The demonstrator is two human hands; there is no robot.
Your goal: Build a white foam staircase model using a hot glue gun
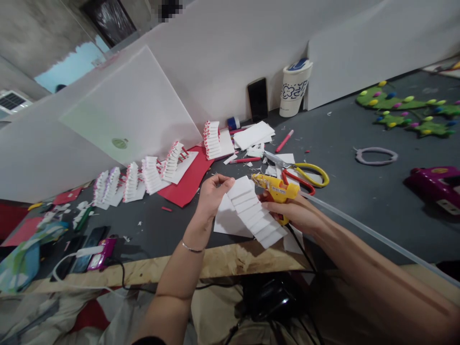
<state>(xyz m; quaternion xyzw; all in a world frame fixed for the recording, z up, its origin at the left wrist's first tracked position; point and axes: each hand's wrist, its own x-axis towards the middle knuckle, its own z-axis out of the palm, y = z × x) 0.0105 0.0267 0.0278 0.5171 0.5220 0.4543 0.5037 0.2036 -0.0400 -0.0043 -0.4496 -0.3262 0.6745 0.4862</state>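
L hand (212, 194): grip pinched shut on the top end of the white stepped foam piece (256, 214), thumb & fingers closed on it. The piece slants down-right from that grip, its lower end touching R hand (299, 214), over the front edge of the dark grey desk (359, 206). R hand: grip wrapped tight round the yellow hot-glue gun (276, 188), nozzle pointing left, just above the piece's upper steps. Yellow-and-red-handled scissors (305, 173) lie just behind the gun. Approx 6 similar white stepped pieces w/ red trim (151, 175) stand in a row further left, by a red paper sheet (187, 187).
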